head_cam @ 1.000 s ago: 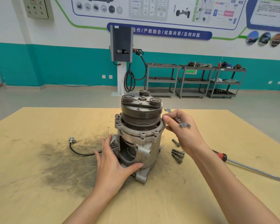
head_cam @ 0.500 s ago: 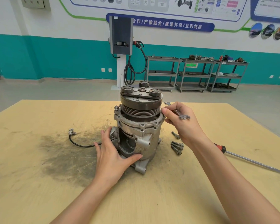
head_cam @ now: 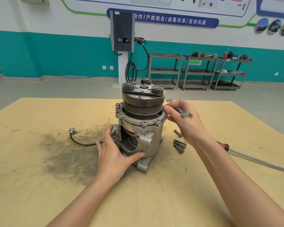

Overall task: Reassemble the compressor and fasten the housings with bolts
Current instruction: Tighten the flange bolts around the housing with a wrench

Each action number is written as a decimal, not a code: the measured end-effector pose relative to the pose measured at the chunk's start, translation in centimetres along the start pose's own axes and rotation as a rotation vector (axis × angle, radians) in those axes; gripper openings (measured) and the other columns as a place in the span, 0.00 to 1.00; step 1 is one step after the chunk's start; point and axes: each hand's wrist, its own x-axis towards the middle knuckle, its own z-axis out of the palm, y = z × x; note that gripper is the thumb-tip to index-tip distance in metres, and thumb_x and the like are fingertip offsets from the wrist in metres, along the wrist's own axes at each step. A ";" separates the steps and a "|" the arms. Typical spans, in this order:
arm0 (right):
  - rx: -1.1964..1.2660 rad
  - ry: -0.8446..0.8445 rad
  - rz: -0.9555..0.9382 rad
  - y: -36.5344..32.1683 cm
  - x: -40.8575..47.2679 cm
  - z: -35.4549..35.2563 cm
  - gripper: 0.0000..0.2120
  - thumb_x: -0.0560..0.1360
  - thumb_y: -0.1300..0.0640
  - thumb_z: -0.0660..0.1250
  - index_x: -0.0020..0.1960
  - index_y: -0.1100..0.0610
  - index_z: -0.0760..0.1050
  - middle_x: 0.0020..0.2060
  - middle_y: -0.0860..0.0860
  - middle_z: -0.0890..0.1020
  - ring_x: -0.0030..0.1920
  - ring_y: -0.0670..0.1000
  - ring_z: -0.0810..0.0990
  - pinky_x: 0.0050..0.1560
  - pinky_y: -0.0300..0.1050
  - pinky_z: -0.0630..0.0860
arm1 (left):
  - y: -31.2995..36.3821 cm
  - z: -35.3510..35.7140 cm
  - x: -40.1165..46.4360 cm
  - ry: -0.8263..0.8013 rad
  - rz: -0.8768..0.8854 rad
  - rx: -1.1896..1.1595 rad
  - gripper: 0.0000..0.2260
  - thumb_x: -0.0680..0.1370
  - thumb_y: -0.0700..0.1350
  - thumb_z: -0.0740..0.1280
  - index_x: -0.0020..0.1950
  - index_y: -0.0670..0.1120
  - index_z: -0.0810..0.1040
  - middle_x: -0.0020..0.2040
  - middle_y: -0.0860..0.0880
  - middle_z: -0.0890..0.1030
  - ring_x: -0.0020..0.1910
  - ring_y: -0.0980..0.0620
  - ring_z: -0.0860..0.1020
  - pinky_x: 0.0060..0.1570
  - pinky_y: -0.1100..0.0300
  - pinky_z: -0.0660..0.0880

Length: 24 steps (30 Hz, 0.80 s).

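Note:
The compressor stands upright in the middle of the yellow table, its dark pulley and clutch plate on top. My left hand rests against its lower housing, fingers straight and thumb along the base. At the right rim of the upper flange my right hand has its fingertips pinched; what they hold there is hidden. A small wrench lies across that hand. One bolt sticks up from the flange's left side. Several loose bolts lie on the table to the right of the compressor.
A red-handled screwdriver lies on the table at the right. A black cable with a connector trails left from the compressor over a dark greasy smear. Metal shelf carts and a charging post stand by the far wall.
Both hands stay in place on the compressor. The view has tilted slightly, so the table sits lower in the picture.

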 end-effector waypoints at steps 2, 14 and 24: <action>0.021 0.010 0.018 0.0 0.0 -0.1 0.03 0.77 0.60 0.69 0.45 0.56 0.78 0.48 0.53 0.82 0.46 0.47 0.80 0.41 0.36 0.77 | 0.0 0.0 0.0 0.002 0.003 -0.002 0.61 0.53 0.74 0.69 0.78 0.56 0.46 0.81 0.49 0.51 0.79 0.45 0.40 0.77 0.40 0.41; 0.029 0.021 0.021 0.2 0.1 -0.1 0.04 0.77 0.58 0.70 0.44 0.57 0.76 0.49 0.57 0.81 0.46 0.49 0.79 0.41 0.37 0.77 | -0.2 0.0 0.1 -0.008 -0.019 0.001 0.60 0.52 0.75 0.69 0.78 0.59 0.45 0.81 0.50 0.50 0.79 0.41 0.40 0.77 0.44 0.40; -0.001 -0.016 0.008 0.2 0.1 -0.1 0.04 0.78 0.60 0.68 0.44 0.55 0.78 0.46 0.51 0.82 0.46 0.47 0.80 0.43 0.38 0.77 | -0.2 0.1 0.0 -0.013 -0.019 0.006 0.60 0.52 0.75 0.69 0.78 0.59 0.45 0.81 0.50 0.50 0.79 0.41 0.39 0.77 0.41 0.41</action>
